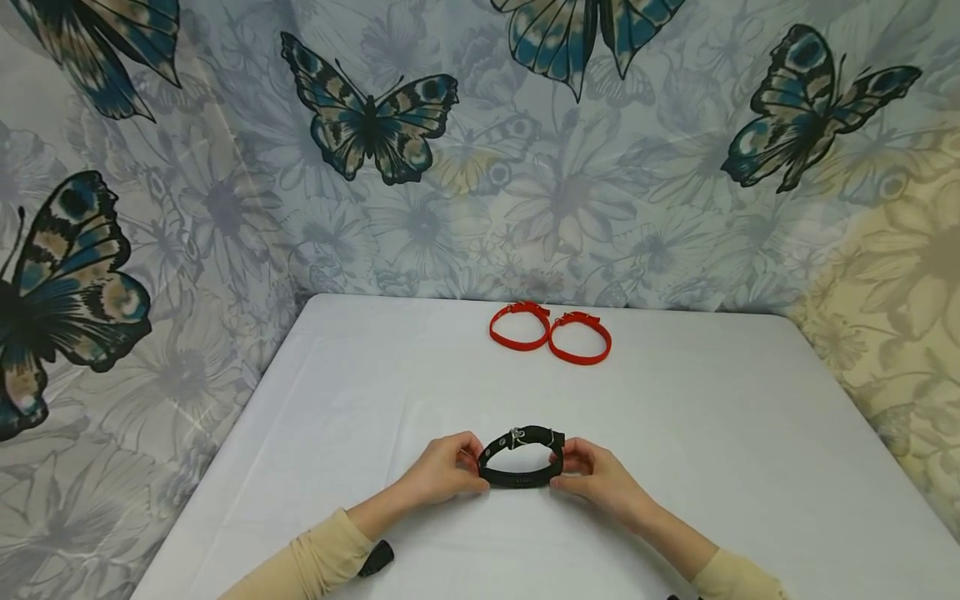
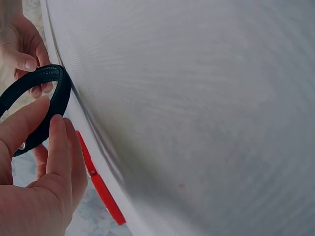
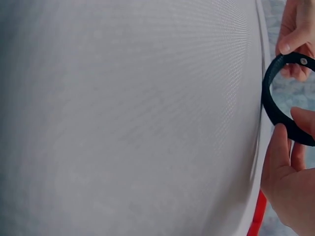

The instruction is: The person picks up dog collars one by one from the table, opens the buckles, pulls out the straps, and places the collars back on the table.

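Observation:
A black buckled collar [image 1: 522, 480], closed into a loop, stands on its edge at the near middle of the table in the head view. Its metal buckle and eyelets face the far side. My left hand [image 1: 444, 469] pinches the loop's left side between thumb and fingers. On the opposite side, my right hand [image 1: 603, 481] pinches it the same way. The left wrist view shows the collar [image 2: 60, 98] between thumb and fingertips of the left hand [image 2: 47, 187]. In the right wrist view, the right hand [image 3: 290, 189] holds the collar [image 3: 271, 105] from its side.
Two red buckled collars [image 1: 519, 346] [image 1: 581, 360] lie side by side as loops near the table's back edge. A white cloth covers the table [image 1: 390, 367]. Butterfly-patterned fabric [image 1: 465, 225] hangs behind it. Beside the left sleeve a small black object [image 1: 377, 558] shows.

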A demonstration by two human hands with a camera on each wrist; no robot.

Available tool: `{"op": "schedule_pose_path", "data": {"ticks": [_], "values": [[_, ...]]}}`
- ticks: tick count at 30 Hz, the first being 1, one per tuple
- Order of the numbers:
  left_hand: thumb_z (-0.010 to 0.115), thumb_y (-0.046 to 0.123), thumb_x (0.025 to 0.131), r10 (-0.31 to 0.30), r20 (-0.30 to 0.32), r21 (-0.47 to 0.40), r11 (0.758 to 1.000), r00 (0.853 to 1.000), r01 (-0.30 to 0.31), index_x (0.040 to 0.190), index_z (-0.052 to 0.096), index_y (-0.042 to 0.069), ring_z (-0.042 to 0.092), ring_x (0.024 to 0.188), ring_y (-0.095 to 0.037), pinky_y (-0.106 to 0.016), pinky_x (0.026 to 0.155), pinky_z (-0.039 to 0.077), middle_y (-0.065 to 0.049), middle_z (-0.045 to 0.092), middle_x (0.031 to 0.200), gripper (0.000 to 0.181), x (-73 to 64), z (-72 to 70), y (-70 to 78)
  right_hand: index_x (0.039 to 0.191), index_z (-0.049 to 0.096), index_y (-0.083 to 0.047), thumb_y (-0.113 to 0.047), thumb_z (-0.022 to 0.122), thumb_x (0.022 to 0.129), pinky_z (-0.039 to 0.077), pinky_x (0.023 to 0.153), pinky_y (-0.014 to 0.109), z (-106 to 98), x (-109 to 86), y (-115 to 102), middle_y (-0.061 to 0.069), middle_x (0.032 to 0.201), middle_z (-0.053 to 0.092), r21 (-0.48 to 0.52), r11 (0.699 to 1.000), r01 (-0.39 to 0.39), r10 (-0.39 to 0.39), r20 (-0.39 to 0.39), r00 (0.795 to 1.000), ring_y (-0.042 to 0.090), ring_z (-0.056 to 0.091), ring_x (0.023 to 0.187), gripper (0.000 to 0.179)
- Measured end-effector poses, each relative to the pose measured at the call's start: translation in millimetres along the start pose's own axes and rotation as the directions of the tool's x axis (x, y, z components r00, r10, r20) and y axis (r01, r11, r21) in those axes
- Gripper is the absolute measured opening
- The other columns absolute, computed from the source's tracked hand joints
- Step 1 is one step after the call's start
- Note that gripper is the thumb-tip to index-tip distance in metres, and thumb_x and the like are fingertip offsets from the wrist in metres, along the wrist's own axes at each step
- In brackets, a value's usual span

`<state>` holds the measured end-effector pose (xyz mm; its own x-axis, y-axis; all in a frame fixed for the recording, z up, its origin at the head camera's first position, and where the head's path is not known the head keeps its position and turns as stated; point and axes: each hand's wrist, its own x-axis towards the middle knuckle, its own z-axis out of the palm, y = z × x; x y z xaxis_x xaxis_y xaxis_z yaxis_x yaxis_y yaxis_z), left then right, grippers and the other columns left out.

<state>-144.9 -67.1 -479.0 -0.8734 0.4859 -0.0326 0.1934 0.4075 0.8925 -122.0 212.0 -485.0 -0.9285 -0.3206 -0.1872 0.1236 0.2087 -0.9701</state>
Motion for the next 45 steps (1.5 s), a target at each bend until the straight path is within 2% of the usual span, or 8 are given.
{"op": "schedule_pose_path", "data": {"ticks": [5, 11, 22, 32, 45], "values": [[0.083, 0.006, 0.072, -0.006, -0.002, 0.032, 0.999, 1.000, 0.006, 0.091, 0.059, 0.010, 0.058, 0.074, -0.005, -0.022, 0.062, 0.048, 0.005, 0.063, 0.078, 0.031, 1.0, 1.6, 0.6, 0.111, 0.057, 0.003, -0.006, 0.078, 0.080, 0.049, 0.080, 0.023, 0, -2.1, -4, 0.013, 0.105, 0.065, -0.065, 0.998, -0.005, 0.002, -0.039, 0.999, 0.023, 0.061, 0.099, 0.038], [0.084, 0.007, 0.073, -0.012, -0.008, 0.046, 0.999, 1.000, 0.012, 0.092, 0.060, 0.011, 0.059, 0.075, -0.005, -0.022, 0.066, 0.048, 0.006, 0.063, 0.080, 0.031, 2.0, 2.2, 1.2, 0.112, 0.058, 0.001, -0.008, 0.078, 0.080, 0.046, 0.081, 0.025, -1, -4.6, -12, 0.009, 0.099, 0.063, -0.118, 0.993, 0.027, -0.037, -0.088, 0.995, 0.022, 0.058, 0.098, 0.039], [0.084, 0.005, 0.072, 0.006, -0.021, 0.028, 1.000, 1.000, -0.006, 0.093, 0.061, 0.009, 0.061, 0.078, -0.010, -0.021, 0.067, 0.050, 0.003, 0.061, 0.082, 0.031, -1.3, 3.2, 2.8, 0.108, 0.059, -0.001, -0.010, 0.078, 0.080, 0.045, 0.081, 0.025, -3, -5.3, -12, 0.007, 0.096, 0.061, -0.133, 0.991, 0.017, -0.030, -0.100, 0.994, 0.021, 0.058, 0.097, 0.035], [0.081, -0.001, 0.074, 0.049, -0.033, -0.030, 0.998, 0.998, -0.050, 0.093, 0.062, 0.007, 0.064, 0.083, -0.010, -0.021, 0.073, 0.055, 0.001, 0.064, 0.086, 0.028, -0.9, -4.2, 11.5, 0.107, 0.059, -0.001, -0.012, 0.079, 0.080, 0.044, 0.085, 0.031, -3, -4.5, -12, 0.009, 0.095, 0.062, -0.162, 0.986, 0.042, -0.056, -0.084, 0.995, 0.024, 0.058, 0.098, 0.035], [0.080, -0.003, 0.074, 0.056, -0.044, -0.034, 0.998, 0.997, -0.057, 0.094, 0.063, 0.005, 0.063, 0.086, -0.018, -0.020, 0.074, 0.054, -0.001, 0.064, 0.087, 0.028, -1.3, -5.5, 12.3, 0.107, 0.060, -0.003, -0.014, 0.079, 0.080, 0.044, 0.085, 0.032, -1, -4.1, -14, 0.008, 0.096, 0.062, -0.153, 0.988, 0.023, -0.039, -0.100, 0.994, 0.023, 0.058, 0.098, 0.034]]}}
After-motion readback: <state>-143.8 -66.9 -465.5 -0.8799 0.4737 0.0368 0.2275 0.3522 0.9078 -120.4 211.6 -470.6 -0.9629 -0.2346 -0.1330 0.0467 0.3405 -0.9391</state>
